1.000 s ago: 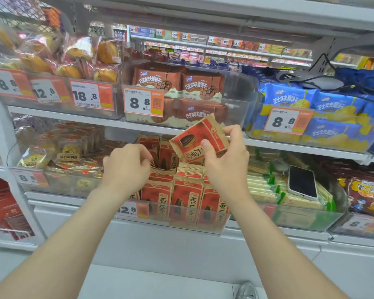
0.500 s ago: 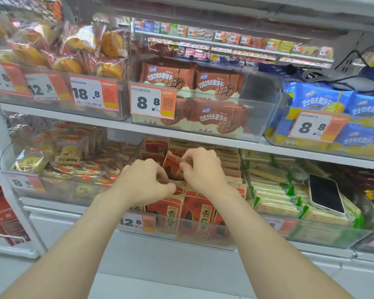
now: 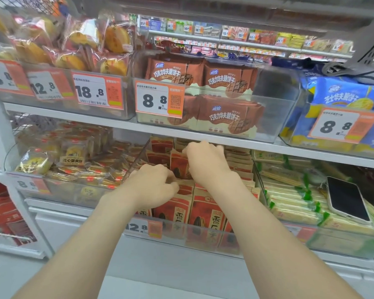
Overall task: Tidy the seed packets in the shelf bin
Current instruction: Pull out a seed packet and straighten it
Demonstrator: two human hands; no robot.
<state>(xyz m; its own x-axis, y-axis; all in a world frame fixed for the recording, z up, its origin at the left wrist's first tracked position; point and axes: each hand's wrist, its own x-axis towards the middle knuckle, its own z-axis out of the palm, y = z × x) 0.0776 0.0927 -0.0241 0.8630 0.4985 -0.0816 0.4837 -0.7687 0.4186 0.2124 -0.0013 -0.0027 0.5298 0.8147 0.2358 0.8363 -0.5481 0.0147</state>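
**Lower shelf, centre bin: both hands among the seed packets**

Lower shelf, clear shelf bin (image 3: 177, 233), front carries a 12.8 price tag (image 3: 143, 227). Seed packets (image 3: 205, 212) stand in rows inside, printed faces forward. Right hand (image 3: 207, 162) reaches to mid-bin, fingertips curled narrow and pinching the top edge of a raised seed packet (image 3: 178, 164), which is upright and higher than its neighbours. Left hand (image 3: 153, 184) is just beside it, nearer the front, fingers curled down onto the packet tops. Whether it grips one: cannot tell. Phone (image 3: 347, 200) lies screen up on the green-edged packs in the bin to the right.
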